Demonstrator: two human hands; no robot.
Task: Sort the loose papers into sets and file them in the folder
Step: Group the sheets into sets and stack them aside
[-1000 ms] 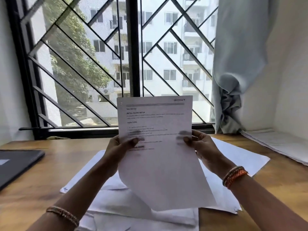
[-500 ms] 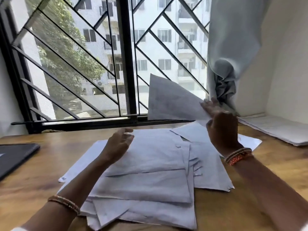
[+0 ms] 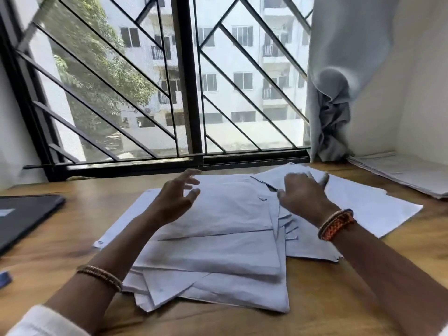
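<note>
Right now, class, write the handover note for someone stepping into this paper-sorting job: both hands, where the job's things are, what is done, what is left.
Left hand: open, fingers spread, over the main pile, holding nothing.
Right hand: open, flat on the far-right sheets.
Papers: loose, overlapping pile mid-desk, face down or blank side up; a separate stack in the far right corner by the wall.
A dark flat thing, maybe the folder, lies at the left edge.
Done: no clear sets show in the main pile; nothing filed.
Left: sort the pile into sets, then file them.
</note>
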